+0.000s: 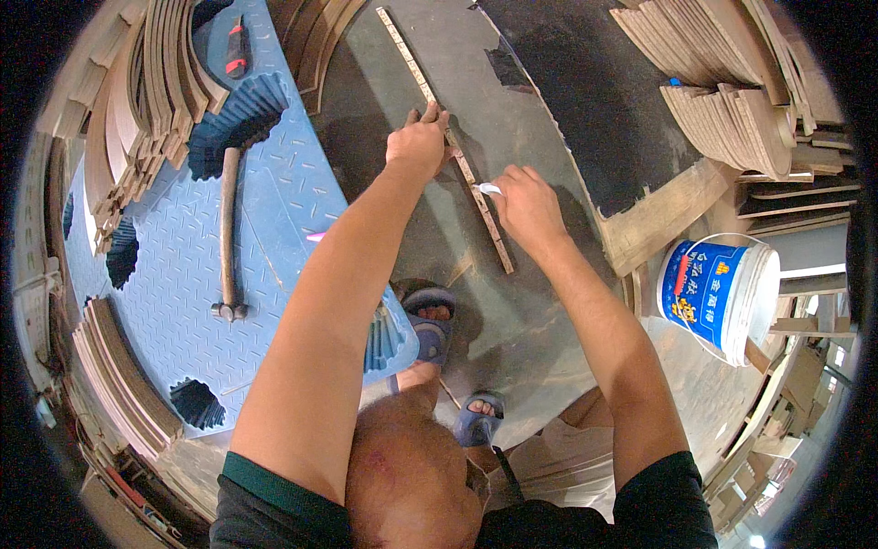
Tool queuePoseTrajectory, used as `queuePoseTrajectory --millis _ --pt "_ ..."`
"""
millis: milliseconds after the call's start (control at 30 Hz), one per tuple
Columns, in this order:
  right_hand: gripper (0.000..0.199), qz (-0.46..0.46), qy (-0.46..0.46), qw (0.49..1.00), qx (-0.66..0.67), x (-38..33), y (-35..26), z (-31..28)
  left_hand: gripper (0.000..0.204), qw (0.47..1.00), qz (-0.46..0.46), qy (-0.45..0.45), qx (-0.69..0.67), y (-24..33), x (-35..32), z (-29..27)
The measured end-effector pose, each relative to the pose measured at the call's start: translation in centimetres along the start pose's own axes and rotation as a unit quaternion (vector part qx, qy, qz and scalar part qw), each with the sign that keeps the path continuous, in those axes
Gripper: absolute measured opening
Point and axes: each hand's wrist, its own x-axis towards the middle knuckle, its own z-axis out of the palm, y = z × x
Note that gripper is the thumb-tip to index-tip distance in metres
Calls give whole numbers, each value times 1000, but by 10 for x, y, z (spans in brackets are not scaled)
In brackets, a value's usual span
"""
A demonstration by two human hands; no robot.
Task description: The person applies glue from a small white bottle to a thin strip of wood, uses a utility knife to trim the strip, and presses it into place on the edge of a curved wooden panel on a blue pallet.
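A long narrow wooden strip [409, 59] runs slantwise in front of me, its far end pale and its near part browner with light marks. My left hand [418, 145] is closed on it around the middle, fingers wrapped over the edge. Close to the strip's near half, my right hand [532, 212] is closed round a small white piece [490, 188]. The tip of that piece meets or nearly meets the strip; most of it is hidden in my fingers, so its kind does not show.
On the left, a blue ribbed plastic platform [283, 210] bears a hammer [229, 229], a red-and-black handled tool [238, 50] and stacked curved wooden pieces [155, 82]. At right stand a blue-and-white bucket [709, 297], a black panel [594, 101] and more curved pieces [727, 123].
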Motion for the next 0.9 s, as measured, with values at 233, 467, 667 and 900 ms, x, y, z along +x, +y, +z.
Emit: queuePoseTrajectory --millis 233,467,667,900 --pt "16 6 2 1000 9 -1 -1 -1 81 1000 1 4 3 -1 0 0" --pt "12 -4 19 1000 15 -4 -1 3 82 1000 6 4 6 1 -1 -1" --pt "11 -4 22 1000 18 -5 -1 3 84 1000 7 3 8 -1 0 1" --pt "9 -9 19 1000 16 -8 1 -1 84 1000 1 0 12 2 0 -1"
